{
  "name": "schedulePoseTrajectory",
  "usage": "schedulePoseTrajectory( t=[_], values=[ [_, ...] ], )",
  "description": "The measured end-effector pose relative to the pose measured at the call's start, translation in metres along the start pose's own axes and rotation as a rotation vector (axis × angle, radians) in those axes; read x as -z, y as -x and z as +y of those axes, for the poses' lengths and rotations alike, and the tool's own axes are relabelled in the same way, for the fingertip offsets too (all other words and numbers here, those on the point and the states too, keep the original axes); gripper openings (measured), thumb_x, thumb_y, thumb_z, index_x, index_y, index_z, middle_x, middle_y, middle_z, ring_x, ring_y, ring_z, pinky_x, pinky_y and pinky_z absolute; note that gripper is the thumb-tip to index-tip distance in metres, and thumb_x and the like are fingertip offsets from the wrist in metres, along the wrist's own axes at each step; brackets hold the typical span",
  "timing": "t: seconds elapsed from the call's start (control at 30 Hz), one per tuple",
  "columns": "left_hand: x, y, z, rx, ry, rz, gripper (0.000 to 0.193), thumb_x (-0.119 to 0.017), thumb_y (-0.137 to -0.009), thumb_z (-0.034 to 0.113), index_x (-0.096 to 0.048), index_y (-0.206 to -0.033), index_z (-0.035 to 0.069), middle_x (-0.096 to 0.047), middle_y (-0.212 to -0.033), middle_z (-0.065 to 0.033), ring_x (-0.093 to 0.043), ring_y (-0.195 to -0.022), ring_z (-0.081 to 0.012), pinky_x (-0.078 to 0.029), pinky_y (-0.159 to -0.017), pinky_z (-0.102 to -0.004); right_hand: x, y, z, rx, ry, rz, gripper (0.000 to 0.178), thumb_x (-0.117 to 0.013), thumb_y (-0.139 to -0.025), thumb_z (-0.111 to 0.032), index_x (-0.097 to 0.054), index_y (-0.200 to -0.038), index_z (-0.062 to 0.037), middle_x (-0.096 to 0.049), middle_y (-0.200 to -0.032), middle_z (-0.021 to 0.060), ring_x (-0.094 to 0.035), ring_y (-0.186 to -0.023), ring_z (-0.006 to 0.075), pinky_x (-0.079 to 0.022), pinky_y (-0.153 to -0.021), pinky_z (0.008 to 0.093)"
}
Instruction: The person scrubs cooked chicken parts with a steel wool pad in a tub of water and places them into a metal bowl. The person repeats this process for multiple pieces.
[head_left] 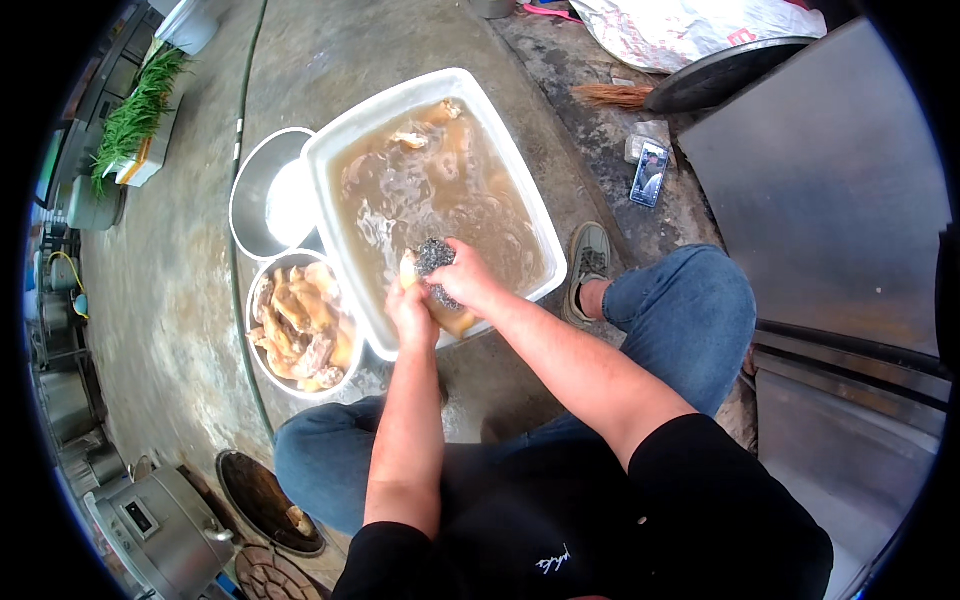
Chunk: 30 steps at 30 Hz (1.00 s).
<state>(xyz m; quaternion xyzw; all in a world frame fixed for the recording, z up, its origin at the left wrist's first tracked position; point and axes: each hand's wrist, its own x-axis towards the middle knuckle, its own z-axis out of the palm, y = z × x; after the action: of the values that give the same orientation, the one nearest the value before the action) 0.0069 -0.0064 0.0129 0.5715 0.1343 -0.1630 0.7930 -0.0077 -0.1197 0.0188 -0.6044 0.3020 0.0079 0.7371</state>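
Over the near edge of a large white plastic tub [330, 230] full of murky brown water, my two hands work close together. My left hand [411, 312] is closed round a pale trotter [408, 268], partly hidden by my fingers. A grey steel wool scrubber [434, 256] is gripped in my right hand [468, 278] and pressed against the trotter. Other pale trotter pieces [440, 112] stick out of the water at the tub's far side. Left of my left hand stands a round metal bowl [250, 335] heaped with yellowish trotters [298, 315].
A metal basin [250, 190] touches the tub's left side. A green hose [236, 210] crosses the floor. An open drain hole [265, 500] lies at lower left. A phone [650, 172] leans beside a steel cabinet [820, 180]; a straw broom [612, 95] lies behind it.
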Motion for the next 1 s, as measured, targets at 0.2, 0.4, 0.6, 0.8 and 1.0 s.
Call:
schedulePoseTrajectory(
  t=[0.2, 0.4, 0.6, 0.8, 1.0],
  values=[
    [0.009, -0.001, -0.007, -0.124, -0.186, -0.044, 0.024, -0.050, -0.077, 0.004, -0.064, -0.097, 0.003, -0.057, -0.083, 0.0009, -0.051, -0.072, -0.0100, -0.041, -0.062, -0.0260, -0.005, 0.009, -0.028, -0.173, 0.050, 0.094, 0.043, -0.065, -0.073, -0.005, -0.060, -0.113, 0.0060, -0.066, -0.102, 0.0220, -0.064, -0.094, 0.0319, -0.049, -0.082, 0.0407],
    [0.000, -0.002, -0.002, -0.058, -0.288, -0.145, 0.028, -0.051, -0.078, 0.005, -0.063, -0.102, 0.000, -0.062, -0.086, -0.0033, -0.058, -0.075, -0.0132, -0.047, -0.066, -0.0256, 0.013, -0.018, -0.004, -0.226, -0.097, 0.163, 0.037, -0.065, -0.074, -0.005, -0.060, -0.109, 0.0060, -0.065, -0.103, 0.0213, -0.063, -0.096, 0.0300, -0.049, -0.081, 0.0403],
    [0.026, -0.023, -0.006, 0.204, 0.093, -0.122, 0.035, -0.049, -0.079, 0.009, -0.057, -0.112, 0.000, -0.061, -0.099, -0.0118, -0.062, -0.084, -0.0244, -0.054, -0.074, -0.0378, 0.063, -0.046, 0.031, -0.056, 0.350, 0.318, 0.044, -0.070, -0.072, -0.013, -0.057, -0.112, 0.0017, -0.065, -0.103, 0.0198, -0.063, -0.098, 0.0316, -0.049, -0.086, 0.0393],
    [0.026, -0.021, -0.003, 0.360, 0.361, -0.084, 0.041, -0.056, -0.083, 0.013, -0.050, -0.121, 0.003, -0.059, -0.104, -0.0116, -0.060, -0.094, -0.0272, -0.051, -0.084, -0.0442, 0.087, -0.037, 0.022, -0.196, 1.196, -0.079, 0.041, -0.062, -0.080, -0.023, -0.058, -0.115, -0.0034, -0.064, -0.115, 0.0199, -0.061, -0.109, 0.0359, -0.048, -0.091, 0.0449],
    [0.020, -0.023, 0.000, 0.197, 0.231, -0.095, 0.034, -0.061, -0.083, 0.006, -0.055, -0.115, 0.002, -0.062, -0.103, -0.0094, -0.062, -0.091, -0.0212, -0.053, -0.081, -0.0352, 0.078, -0.057, 0.067, -0.195, 0.592, -0.158, 0.044, -0.068, -0.078, -0.011, -0.058, -0.120, -0.0024, -0.066, -0.109, 0.0164, -0.064, -0.103, 0.0278, -0.050, -0.088, 0.0400]
  ],
)
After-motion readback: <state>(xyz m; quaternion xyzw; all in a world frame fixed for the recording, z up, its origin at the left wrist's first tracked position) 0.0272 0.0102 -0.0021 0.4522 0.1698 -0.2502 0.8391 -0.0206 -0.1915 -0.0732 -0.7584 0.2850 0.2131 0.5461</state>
